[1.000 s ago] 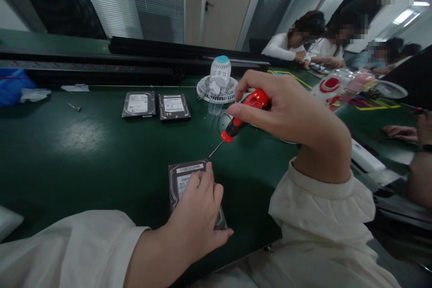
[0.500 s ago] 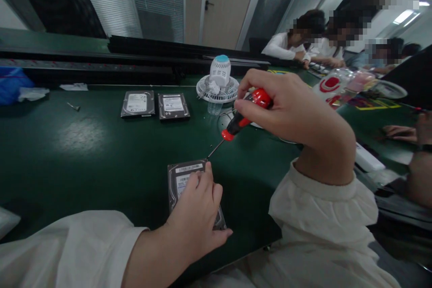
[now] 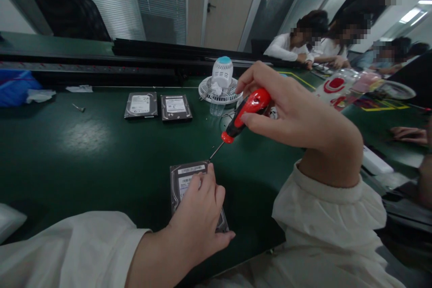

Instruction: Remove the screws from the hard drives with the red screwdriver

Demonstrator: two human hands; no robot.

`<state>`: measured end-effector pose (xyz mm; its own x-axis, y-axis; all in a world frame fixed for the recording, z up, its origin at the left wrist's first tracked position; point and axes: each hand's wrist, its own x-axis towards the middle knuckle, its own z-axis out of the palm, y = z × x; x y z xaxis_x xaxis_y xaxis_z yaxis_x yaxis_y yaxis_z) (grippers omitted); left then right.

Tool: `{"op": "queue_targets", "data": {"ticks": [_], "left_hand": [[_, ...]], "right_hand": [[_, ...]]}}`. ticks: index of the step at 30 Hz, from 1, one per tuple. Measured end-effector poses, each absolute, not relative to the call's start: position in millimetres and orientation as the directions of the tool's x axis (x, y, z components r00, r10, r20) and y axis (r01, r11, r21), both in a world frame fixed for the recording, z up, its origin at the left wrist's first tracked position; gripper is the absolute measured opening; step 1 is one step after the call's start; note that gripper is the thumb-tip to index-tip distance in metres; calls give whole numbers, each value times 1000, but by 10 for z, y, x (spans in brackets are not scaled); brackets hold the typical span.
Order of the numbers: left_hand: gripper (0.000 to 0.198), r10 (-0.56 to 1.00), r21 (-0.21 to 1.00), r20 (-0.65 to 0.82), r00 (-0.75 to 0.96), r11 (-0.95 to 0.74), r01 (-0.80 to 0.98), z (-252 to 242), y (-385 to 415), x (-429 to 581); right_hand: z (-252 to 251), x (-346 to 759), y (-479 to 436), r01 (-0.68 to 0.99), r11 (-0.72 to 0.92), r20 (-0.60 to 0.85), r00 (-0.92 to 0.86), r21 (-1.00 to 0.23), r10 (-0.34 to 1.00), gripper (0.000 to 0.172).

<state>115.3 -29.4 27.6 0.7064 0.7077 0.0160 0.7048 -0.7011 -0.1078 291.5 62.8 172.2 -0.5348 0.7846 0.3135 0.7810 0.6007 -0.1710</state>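
A hard drive (image 3: pixel 191 168) lies label up on the dark green table in front of me. My left hand (image 3: pixel 202 207) rests across it and holds it down, with a fingertip near the top right corner and the thumb out past the right edge. My right hand (image 3: pixel 280 103) holds a red and black screwdriver (image 3: pixel 246 110) at a slant. The thumb lies against the handle, and the index finger arches off it. The screwdriver's tip meets the drive's top right corner; the screw there is too small to make out. A tiny dark bit lies just beyond that corner.
Two more hard drives, a left one (image 3: pixel 141 105) and a right one (image 3: pixel 176 108), lie farther back. Beside them stands a white fan (image 3: pixel 222 81) over a clear cup (image 3: pixel 216 109). Small screws (image 3: pixel 78 108) lie at left. Another person's hand (image 3: pixel 410 135) is at far right.
My right hand's fingers have shifted on the screwdriver handle; the index finger has lifted away and more red shows. The left hand stays on the drive. The view has shifted slightly.
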Motion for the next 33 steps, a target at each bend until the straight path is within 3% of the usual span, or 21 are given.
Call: {"op": "queue_targets", "data": {"ticks": [8,14,19,22,25,29,33], "left_hand": [[84,714,-76,-20,700,-699,711,295,-275,1155],[83,720,-75,-69,691,-694,716,347,-273,1163],[83,713,-74,-83,696,-701,709,369,-271,1165],[82,714,-76,-76,696,-701,710,363,-268,1162],[82,718,-93,-61,694,-696,712,345,-269,1159],[84,714,-116,-44,699,-699,706,322,-277,1162],[85,705,-108,-36,709,-708,698,304,-280,1166]], "right_hand": [[1702,2915,653,820,557,352,-487,-132,799,25],[1722,2908,644,748,643,329,-573,-165,751,27],[1708,2932,675,802,589,356,-524,-101,774,39],[1713,2949,678,776,625,350,-565,-82,747,29],[1724,2948,670,739,666,331,-607,-101,723,33],[1730,2936,668,790,603,340,-539,-112,770,36],[1739,2953,671,786,610,330,-552,-102,766,30]]}}
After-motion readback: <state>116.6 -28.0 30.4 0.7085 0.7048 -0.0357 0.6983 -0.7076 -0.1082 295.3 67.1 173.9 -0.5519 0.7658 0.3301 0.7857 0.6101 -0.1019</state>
